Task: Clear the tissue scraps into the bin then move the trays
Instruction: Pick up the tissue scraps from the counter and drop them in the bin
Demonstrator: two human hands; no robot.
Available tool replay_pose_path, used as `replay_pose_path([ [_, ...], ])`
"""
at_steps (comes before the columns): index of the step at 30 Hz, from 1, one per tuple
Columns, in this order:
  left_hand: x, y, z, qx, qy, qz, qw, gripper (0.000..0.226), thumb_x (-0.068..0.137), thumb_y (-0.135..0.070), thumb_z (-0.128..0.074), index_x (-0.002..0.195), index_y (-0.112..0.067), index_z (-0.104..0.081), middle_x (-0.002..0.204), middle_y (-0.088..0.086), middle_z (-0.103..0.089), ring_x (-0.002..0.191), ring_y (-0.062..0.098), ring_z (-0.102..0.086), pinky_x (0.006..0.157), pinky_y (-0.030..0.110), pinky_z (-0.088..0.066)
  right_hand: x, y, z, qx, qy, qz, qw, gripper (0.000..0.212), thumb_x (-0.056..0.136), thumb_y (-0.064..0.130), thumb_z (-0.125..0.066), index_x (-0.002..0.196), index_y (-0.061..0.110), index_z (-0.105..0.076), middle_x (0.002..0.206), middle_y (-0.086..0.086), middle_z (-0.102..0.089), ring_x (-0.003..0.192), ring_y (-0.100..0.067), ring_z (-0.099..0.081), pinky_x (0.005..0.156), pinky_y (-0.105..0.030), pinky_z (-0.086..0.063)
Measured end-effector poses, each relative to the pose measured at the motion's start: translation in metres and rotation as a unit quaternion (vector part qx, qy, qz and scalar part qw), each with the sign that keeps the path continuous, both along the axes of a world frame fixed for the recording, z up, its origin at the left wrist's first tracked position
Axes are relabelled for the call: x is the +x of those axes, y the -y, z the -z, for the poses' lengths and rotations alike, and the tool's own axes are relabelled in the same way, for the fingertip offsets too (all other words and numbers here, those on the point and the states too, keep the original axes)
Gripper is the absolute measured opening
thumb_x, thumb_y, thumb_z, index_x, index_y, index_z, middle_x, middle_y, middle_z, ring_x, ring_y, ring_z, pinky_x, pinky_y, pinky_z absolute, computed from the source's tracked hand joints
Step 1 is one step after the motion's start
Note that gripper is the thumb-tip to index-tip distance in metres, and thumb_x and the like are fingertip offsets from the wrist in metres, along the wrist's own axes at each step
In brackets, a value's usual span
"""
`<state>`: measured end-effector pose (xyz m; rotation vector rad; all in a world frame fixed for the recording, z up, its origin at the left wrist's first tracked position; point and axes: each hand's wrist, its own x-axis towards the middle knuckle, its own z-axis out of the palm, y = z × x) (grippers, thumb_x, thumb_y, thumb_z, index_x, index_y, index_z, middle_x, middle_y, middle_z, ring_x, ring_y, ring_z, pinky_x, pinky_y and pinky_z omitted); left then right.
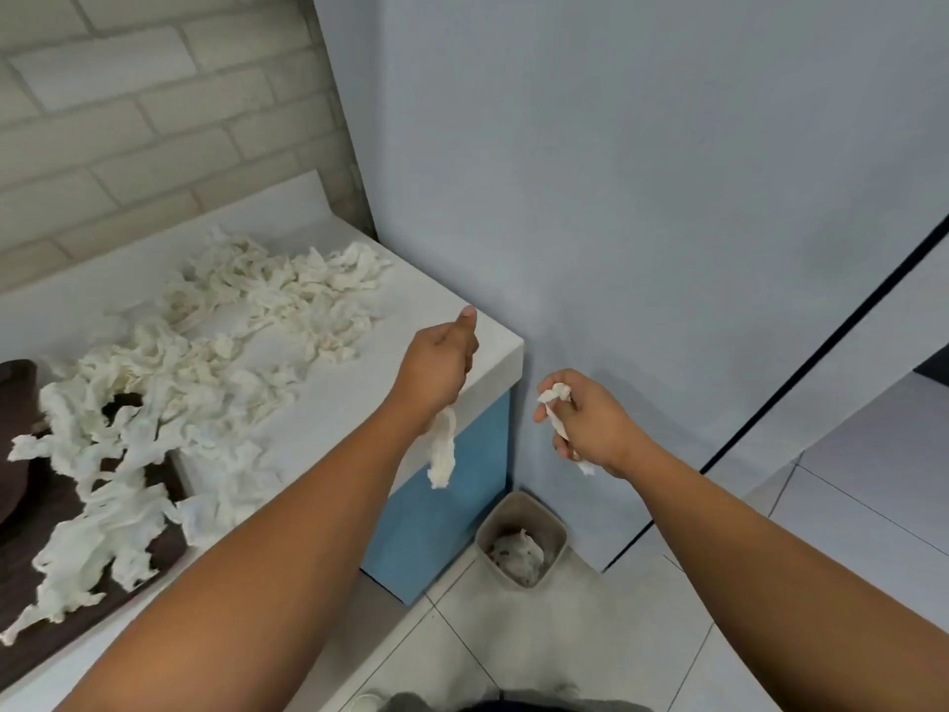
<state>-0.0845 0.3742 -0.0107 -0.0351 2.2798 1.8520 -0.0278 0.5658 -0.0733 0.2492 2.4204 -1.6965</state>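
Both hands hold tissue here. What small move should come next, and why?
Probably shift both hands over the bin and let go. The left hand grips a dangling scrap beside the counter, the right hand a crumpled scrap; the bin on the floor below already holds tissue.

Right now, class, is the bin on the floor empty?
No, crumpled tissue scraps already lie inside the bin, which stands on the tiled floor beside the blue cabinet.

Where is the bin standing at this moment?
In the head view, the bin stands on the floor right of centre, beside the blue cabinet, below the right hand.
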Motion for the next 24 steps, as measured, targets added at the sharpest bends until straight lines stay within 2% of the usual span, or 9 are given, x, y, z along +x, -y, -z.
replay_pose_path([
  [3, 0.008, -0.025, 0.035, 0.012, 0.055, 0.042, 0.998, 0.035, 0.098, -0.032, -0.046, 0.067, -0.015, -0.048, 0.061, 0.001, -0.037, 0.053, 0.015, -0.029, 0.053, 0.027, -0.026, 0.010, -0.021, 0.030, 0.051, 0.010, 0.001, 0.999, 0.018, 0.103, 0.014, -0.039, 0.104, 0.016, -0.057, 0.085, -0.005, -0.070, 0.045, -0.001, -0.046, 0.051, -0.020, -0.038],
  [5, 0.013, -0.037, 0.058, 0.015, 0.087, 0.065, 0.994, 0.021, 0.089, -0.024, -0.048, 0.074, -0.014, -0.057, 0.066, 0.001, -0.042, 0.057, 0.015, -0.033, 0.057, 0.029, -0.029, 0.017, -0.029, 0.048, 0.063, 0.030, 0.014, 0.997, 0.018, 0.103, 0.021, -0.042, 0.096, 0.013, -0.058, 0.074, -0.003, -0.063, 0.053, -0.004, -0.048, 0.054, -0.020, -0.036],
  [7, 0.016, -0.050, 0.087, -0.011, 0.115, 0.067, 0.991, 0.018, 0.086, -0.022, -0.048, 0.080, -0.021, -0.065, 0.069, -0.005, -0.047, 0.060, 0.011, -0.040, 0.059, 0.028, -0.033, 0.023, -0.040, 0.069, 0.057, 0.057, 0.037, 0.996, 0.024, 0.101, 0.027, -0.048, 0.083, 0.012, -0.055, 0.066, 0.000, -0.055, 0.057, -0.011, -0.047, 0.057, -0.024, -0.036],
  [9, 0.019, -0.060, 0.114, -0.038, 0.146, 0.064, 0.986, 0.024, 0.091, -0.013, -0.042, 0.084, -0.023, -0.063, 0.067, -0.007, -0.045, 0.061, 0.009, -0.041, 0.059, 0.027, -0.034, 0.028, -0.047, 0.092, 0.044, 0.087, 0.061, 0.993, 0.032, 0.099, 0.031, -0.052, 0.076, 0.009, -0.051, 0.065, 0.000, -0.049, 0.058, -0.013, -0.043, 0.059, -0.027, -0.035],
  [12, 0.022, -0.067, 0.160, -0.070, 0.169, 0.077, 0.980, 0.027, 0.088, -0.001, -0.035, 0.086, -0.021, -0.052, 0.063, -0.004, -0.037, 0.055, 0.010, -0.035, 0.046, 0.019, -0.032, 0.032, -0.053, 0.131, 0.001, 0.134, 0.102, 0.986, 0.033, 0.096, 0.032, -0.053, 0.069, 0.013, -0.047, 0.066, -0.002, -0.044, 0.060, -0.015, -0.039, 0.058, -0.028, -0.030],
  [14, 0.022, -0.068, 0.197, -0.094, 0.170, 0.094, 0.976, 0.031, 0.087, 0.005, -0.035, 0.090, -0.022, -0.049, 0.069, -0.003, -0.041, 0.059, 0.010, -0.038, 0.044, 0.015, -0.032, 0.032, -0.053, 0.158, -0.047, 0.177, 0.135, 0.974, 0.022, 0.092, 0.026, -0.051, 0.073, 0.014, -0.050, 0.069, -0.001, -0.046, 0.060, -0.015, -0.039, 0.057, -0.027, -0.029],
  [16, 0.020, -0.070, 0.235, -0.103, 0.182, 0.106, 0.972, 0.033, 0.087, 0.006, -0.040, 0.095, -0.024, -0.052, 0.077, -0.002, -0.050, 0.064, 0.010, -0.044, 0.049, 0.015, -0.037, 0.030, -0.053, 0.189, -0.074, 0.218, 0.163, 0.959, 0.015, 0.089, 0.020, -0.047, 0.086, 0.011, -0.058, 0.074, -0.003, -0.049, 0.064, -0.018, -0.041, 0.057, -0.028, -0.031],
  [19, 0.013, -0.069, 0.298, -0.121, 0.197, 0.103, 0.967, 0.037, 0.086, 0.005, -0.048, 0.093, -0.030, -0.057, 0.086, -0.003, -0.062, 0.073, 0.011, -0.056, 0.058, 0.020, -0.043, 0.028, -0.051, 0.243, -0.047, 0.226, 0.169, 0.958, 0.022, 0.095, 0.010, -0.041, 0.104, 0.010, -0.061, 0.077, 0.000, -0.053, 0.068, -0.018, -0.046, 0.061, -0.029, -0.037],
  [24, -0.001, -0.071, 0.416, -0.156, 0.208, 0.067, 0.963, 0.025, 0.087, -0.005, -0.058, 0.098, -0.027, -0.063, 0.097, 0.000, -0.068, 0.082, 0.016, -0.064, 0.069, 0.029, -0.054, 0.022, -0.051, 0.334, -0.014, 0.232, 0.168, 0.958, 0.033, 0.096, 0.006, -0.038, 0.110, 0.019, -0.065, 0.076, 0.004, -0.058, 0.066, -0.015, -0.053, 0.056, -0.024, -0.043],
])
